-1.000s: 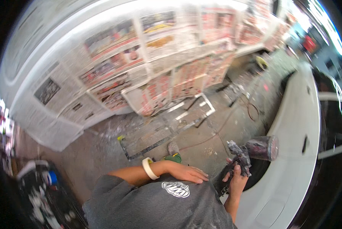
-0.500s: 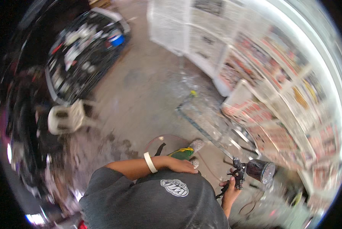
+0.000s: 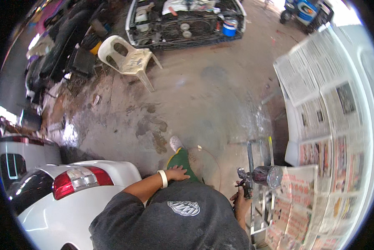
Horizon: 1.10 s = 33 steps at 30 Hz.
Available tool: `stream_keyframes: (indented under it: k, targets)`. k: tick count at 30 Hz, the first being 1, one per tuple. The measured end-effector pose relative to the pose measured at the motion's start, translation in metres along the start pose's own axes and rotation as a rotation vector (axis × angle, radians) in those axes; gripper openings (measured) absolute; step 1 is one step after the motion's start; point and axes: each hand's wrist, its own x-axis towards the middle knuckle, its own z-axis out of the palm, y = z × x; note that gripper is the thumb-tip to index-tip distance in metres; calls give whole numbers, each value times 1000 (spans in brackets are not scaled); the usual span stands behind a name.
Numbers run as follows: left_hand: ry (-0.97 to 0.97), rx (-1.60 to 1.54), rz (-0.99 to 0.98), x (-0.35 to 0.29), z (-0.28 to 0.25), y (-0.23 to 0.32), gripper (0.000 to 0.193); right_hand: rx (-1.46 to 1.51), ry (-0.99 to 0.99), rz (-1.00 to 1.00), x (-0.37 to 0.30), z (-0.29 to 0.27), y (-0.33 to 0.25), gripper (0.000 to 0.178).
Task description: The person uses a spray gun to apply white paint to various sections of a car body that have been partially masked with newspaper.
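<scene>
A paint spray gun (image 3: 246, 183) with a dark cylindrical cup (image 3: 267, 176) is gripped in my right hand (image 3: 241, 203), to the right of my body. The cup points out to the right, beside newspaper sheets (image 3: 291, 208). My left hand (image 3: 177, 173) rests on my green trouser leg, fingers spread, holding nothing. A pale band (image 3: 163, 179) circles my left wrist.
On the right stands a newspaper-masked surface (image 3: 320, 108), with a metal frame stand (image 3: 260, 208) beside me. A white car with a red tail light (image 3: 82, 181) is at lower left. Ahead are a white plastic chair (image 3: 130, 58) and an open engine bay (image 3: 187, 31) holding a blue pail (image 3: 229, 28).
My view has swung round to the right, so the chair and engine bay sit nearer the middle and the white car appears. My left hand now lies spread on my leg; the right still holds the spray gun.
</scene>
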Motion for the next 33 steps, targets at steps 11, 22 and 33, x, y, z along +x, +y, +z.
stream_keyframes:
  k: [11, 22, 33]
  targets:
    - [-13, -740, 53, 19, -116, -220, 82, -50, -176, -190, 140, 260, -113, 26]
    - [-173, -1275, -312, 23, -243, -345, 70, -15, -214, -153, 262, 422, -192, 27]
    - [733, -1225, -426, 4, -449, -567, 73, -1, -140, -153, 346, 549, -266, 28]
